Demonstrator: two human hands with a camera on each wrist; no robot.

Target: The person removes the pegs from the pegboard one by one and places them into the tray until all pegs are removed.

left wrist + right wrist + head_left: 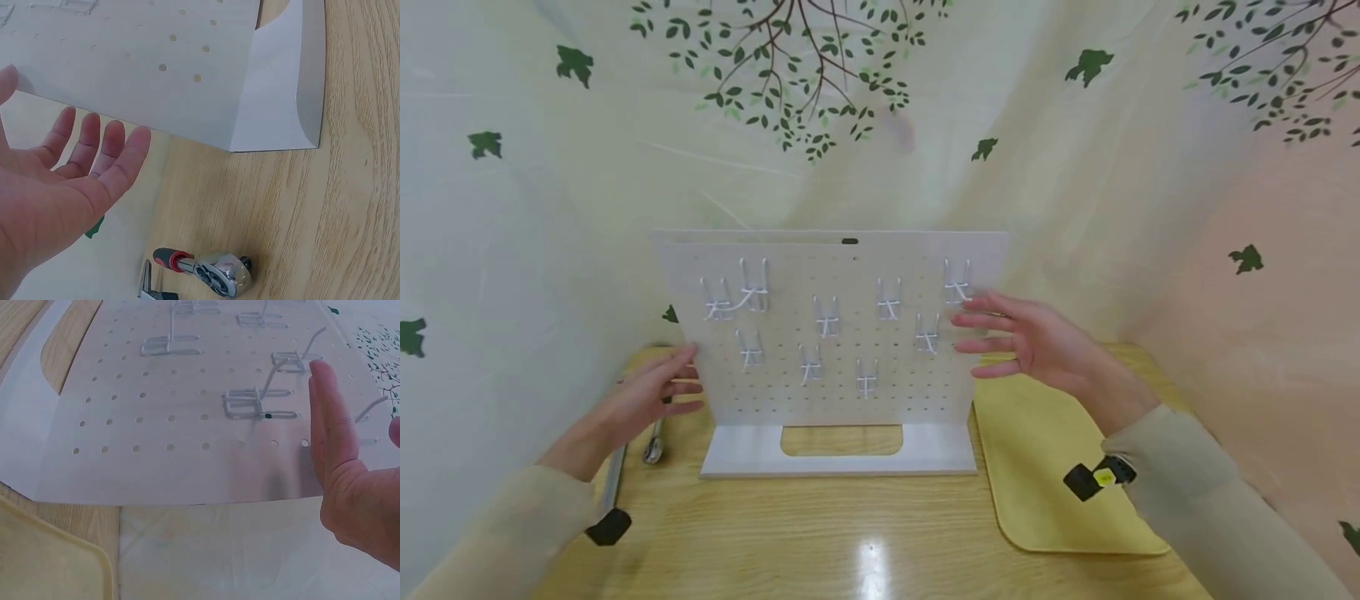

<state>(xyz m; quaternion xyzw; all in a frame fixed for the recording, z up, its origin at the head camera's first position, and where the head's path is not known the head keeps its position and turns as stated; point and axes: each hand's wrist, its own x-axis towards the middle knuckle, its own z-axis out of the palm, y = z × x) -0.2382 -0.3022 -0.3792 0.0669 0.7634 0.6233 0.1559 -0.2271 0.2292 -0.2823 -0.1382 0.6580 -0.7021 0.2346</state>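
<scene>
Flanking the board [820, 271], the two hands are well apart, one at each side edge. We have it standing upright on its white base [745, 450], mid-table, its front towards us.

Left hand [643, 398]: fingers loosely bent at the board's left edge, thumb over the front face. We can't tell whether the fingertips touch.

Right hand [1033, 342]: fingers straight, palm inward, fingertips overlapping the right edge in our head view, near the top-right hook. Nothing gripped that we can see; contact with board or hook, we can't tell.

We count nine wire hooks [889, 308] on the perforated face, scattered over several rows, arms pointing outward.

Container: one yellow tray [1037, 483], flat, rounded corners, low rim, lying right of the base, partly under the right forearm. We see bare yellow bottom.

Left of the board on the wood-grain table [775, 533]: a ratchet [219, 275], red-and-black handle, and a long metal tool [613, 479] beside it, partly hidden.
</scene>
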